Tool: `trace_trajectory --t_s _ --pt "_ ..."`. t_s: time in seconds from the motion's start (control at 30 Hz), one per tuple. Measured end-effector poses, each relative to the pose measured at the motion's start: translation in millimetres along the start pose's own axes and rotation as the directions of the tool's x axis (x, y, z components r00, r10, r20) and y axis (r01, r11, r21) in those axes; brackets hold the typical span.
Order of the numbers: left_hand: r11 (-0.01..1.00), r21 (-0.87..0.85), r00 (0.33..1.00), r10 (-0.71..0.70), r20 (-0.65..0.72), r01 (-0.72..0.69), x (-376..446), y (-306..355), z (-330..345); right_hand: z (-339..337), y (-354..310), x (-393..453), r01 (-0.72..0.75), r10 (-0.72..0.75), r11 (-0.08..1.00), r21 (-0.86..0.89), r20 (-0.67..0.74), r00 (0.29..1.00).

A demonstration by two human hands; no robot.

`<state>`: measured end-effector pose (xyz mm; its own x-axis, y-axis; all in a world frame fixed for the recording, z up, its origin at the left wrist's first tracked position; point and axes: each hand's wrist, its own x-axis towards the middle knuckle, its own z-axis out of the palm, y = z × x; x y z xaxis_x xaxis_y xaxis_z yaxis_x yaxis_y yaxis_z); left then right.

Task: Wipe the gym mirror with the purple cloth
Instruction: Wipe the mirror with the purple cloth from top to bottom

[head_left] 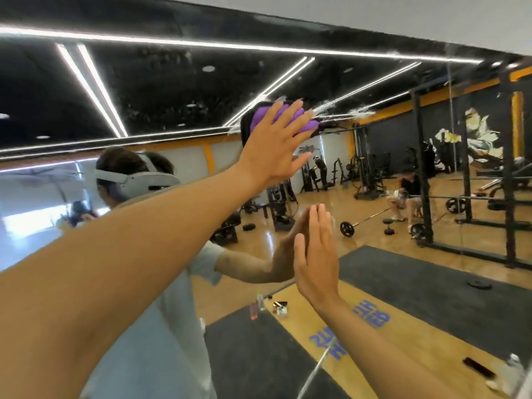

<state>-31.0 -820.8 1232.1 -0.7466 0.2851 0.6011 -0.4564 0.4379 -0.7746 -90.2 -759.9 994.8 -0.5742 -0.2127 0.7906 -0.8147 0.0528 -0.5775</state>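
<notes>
— Gym mirror filled nearly the whole view, didn't it? What showed in it on the left side?

— Bright ceiling light strips on a black ceiling, and below them the reflection of the person in a pale headset and light shirt.

— And the left hand?

— It was raised high, fingers straight and spread, palm pressing the purple cloth flat against the glass, with white streaks just beside it.

— The right hand?

— Lower, fingers straight and together, fingertips touching the mirror and holding nothing.

— Further right?

— Reflected wooden floor, a black mat, a barbell, a seated person and a dark rack.
</notes>
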Motion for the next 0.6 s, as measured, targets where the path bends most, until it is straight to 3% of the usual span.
trace_trajectory --t_s 0.13,0.23,0.4,0.6 --pt "0.993 -0.024 0.992 0.119 0.034 -0.118 -37 43 14 0 21 -5 -0.025 0.026 0.999 0.025 -0.01 1.0" --pt "0.99 -0.069 0.99 0.124 0.062 -0.12 -82 66 15 -2 34 -15 -0.115 0.116 0.987 0.113 -0.002 0.993" --pt "0.984 -0.04 0.98 0.178 0.086 -0.175 -175 101 16 -7 40 -21 -0.109 0.106 0.989 0.099 0.031 0.994" --pt "0.915 -0.124 0.901 0.401 0.165 -0.385 -262 124 19 -4 27 -18 -0.148 0.145 0.981 0.125 0.034 0.989"
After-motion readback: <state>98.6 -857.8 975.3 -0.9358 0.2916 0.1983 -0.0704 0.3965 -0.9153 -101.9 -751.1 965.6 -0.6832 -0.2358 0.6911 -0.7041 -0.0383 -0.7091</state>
